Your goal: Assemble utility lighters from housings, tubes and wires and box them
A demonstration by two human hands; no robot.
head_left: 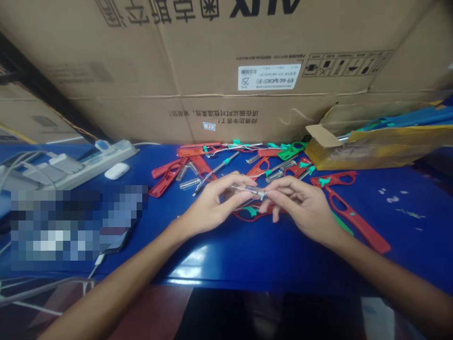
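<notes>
Head view: left hand (219,205) pinches a small clear plastic tube (247,190) between thumb and fingers. Right hand (304,205) has thumb and forefinger closed on the tube's pale end. Tube lies roughly level, above a glossy blue table (191,255). Near and beyond the hands: scattered red plastic handle shells (368,227). Right rear: open cardboard box with yellow tape (375,153). Left: white power strip (106,164).

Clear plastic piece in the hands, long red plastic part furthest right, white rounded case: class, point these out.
Clear plastic piece (247,189), head view: middle.
Red plastic part (366,227), head view: solid body.
White rounded case (117,170), head view: top.
</notes>
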